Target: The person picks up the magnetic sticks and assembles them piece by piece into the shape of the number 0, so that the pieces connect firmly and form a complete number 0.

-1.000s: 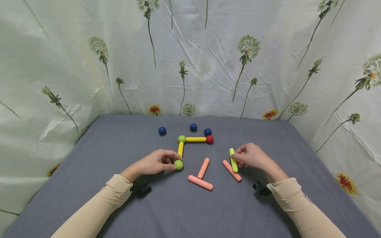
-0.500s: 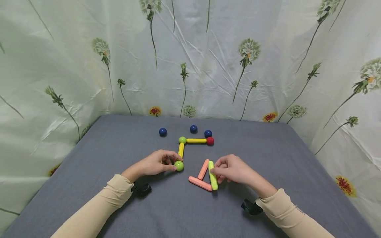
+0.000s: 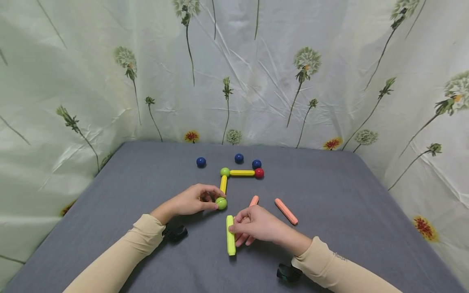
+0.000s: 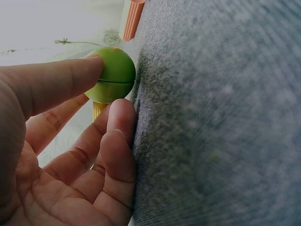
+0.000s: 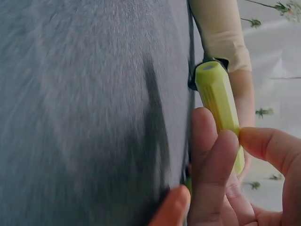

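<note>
Grey cloth — lime stick pinched in right hand.

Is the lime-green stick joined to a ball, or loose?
Loose: the right hand holds the lime-green stick, both ends bare in the head view.

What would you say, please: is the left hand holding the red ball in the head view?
No, the left hand holds a green ball, while the red ball sits at the end of a yellow stick.

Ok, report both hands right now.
Left hand: holding the nearer green ball.
Right hand: holding the yellow-green ridged rod.
</note>
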`<state>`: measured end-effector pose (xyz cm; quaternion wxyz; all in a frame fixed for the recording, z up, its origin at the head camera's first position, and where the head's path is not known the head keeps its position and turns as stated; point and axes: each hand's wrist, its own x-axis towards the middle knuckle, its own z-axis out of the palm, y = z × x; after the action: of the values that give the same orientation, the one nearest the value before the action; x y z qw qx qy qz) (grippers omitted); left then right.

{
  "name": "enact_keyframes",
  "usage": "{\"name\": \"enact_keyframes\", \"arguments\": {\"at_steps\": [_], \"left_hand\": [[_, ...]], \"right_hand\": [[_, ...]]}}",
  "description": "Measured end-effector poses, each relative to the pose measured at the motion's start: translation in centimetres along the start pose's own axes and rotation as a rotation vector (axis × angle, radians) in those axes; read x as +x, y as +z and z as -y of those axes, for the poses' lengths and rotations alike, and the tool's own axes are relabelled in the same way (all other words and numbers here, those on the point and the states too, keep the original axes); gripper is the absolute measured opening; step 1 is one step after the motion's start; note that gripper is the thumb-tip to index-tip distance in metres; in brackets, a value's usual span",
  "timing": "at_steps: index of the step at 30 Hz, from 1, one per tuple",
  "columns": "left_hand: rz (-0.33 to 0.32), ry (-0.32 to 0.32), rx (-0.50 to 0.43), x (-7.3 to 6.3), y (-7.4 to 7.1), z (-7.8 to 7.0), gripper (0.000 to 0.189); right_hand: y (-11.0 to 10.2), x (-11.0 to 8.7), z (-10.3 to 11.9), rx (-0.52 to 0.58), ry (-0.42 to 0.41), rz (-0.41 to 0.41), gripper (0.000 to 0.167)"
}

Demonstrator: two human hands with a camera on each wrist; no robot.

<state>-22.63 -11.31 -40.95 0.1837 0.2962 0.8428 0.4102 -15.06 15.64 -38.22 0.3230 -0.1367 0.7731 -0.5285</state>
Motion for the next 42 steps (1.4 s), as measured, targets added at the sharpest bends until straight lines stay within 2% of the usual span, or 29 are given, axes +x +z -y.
{"name": "enact_keyframes", "arguments": {"at_steps": [6, 13, 26, 42], "left_hand": [[-0.006, 0.004, 0.002, 0.0, 0.1, 0.0, 0.032], [0.005, 0.009, -0.003, -0.1, 0.2, 0.0, 0.032], [0.005, 0.017, -0.017, -0.1, 0.0, 0.2, 0.032], [0.004, 0.015, -0.02, -0.1, 0.0, 0.3, 0.033]], "right_hand": [[1.5, 1.2, 0.3, 0.064, 0.013, -0.006, 0.019], [2.0, 2.7, 0.3, 0.085, 0.041, -0.008, 0.017], [1.5, 4.1, 0.8, 0.041, 0.057, -0.035, 0.017], [1.0, 4.8, 1.1, 0.014, 0.104, -0.016, 0.016]]}}
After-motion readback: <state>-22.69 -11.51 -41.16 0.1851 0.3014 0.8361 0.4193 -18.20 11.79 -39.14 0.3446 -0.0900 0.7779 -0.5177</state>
